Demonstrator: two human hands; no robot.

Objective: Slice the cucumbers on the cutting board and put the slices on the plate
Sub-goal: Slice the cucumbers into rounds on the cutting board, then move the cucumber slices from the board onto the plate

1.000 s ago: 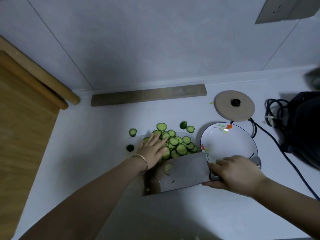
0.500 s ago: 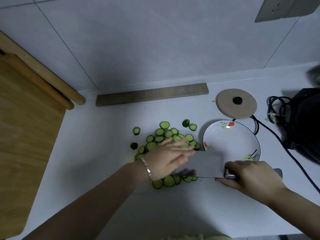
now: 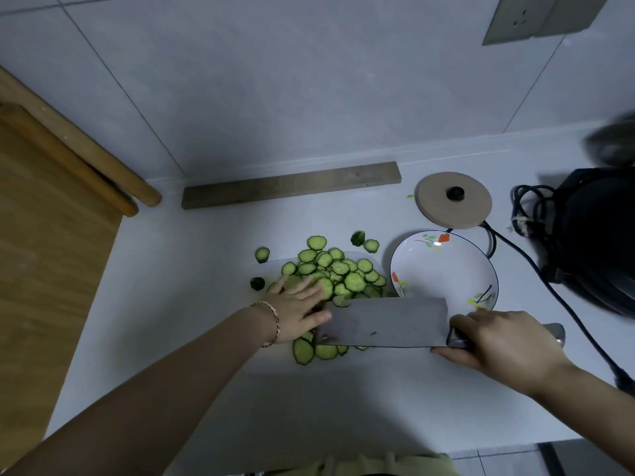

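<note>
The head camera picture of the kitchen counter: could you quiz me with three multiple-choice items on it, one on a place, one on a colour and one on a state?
1. Where does the round white plate with painted flowers sit relative to the pile of green cucumber slices?
A. To its right
B. To its left
C. Beneath it

2. What colour is the round lid with the dark knob?
A. Bright red
B. Tan
C. Dark blue

3. What is in the plate at this moment?
A. A full heap of slices
B. A whole cucumber
C. No slices

Answers: 1 A, the plate lies right of the pile, beside the board. 2 B, the lid is pale brown. 3 C, its white inside is bare while the right hand holds the wide grey cleaver and the left hand rests on the slices.
</note>
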